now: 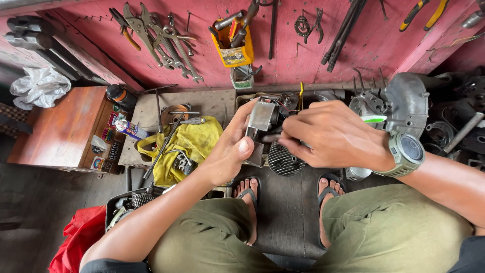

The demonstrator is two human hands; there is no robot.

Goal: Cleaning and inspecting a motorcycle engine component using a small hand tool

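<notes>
i see my left hand (230, 151) gripping a small metal block (260, 117), thumb up along its side, lifted above the floor in front of my knees. my right hand (331, 135) is pinched narrow on a thin tool whose tip meets the block — a green-tipped handle (375, 119) pokes out behind the knuckles. just below sit a finned cylinder (284, 159), a yellow cloth (192, 141) and wrenches (166, 40) on the red wall.
</notes>
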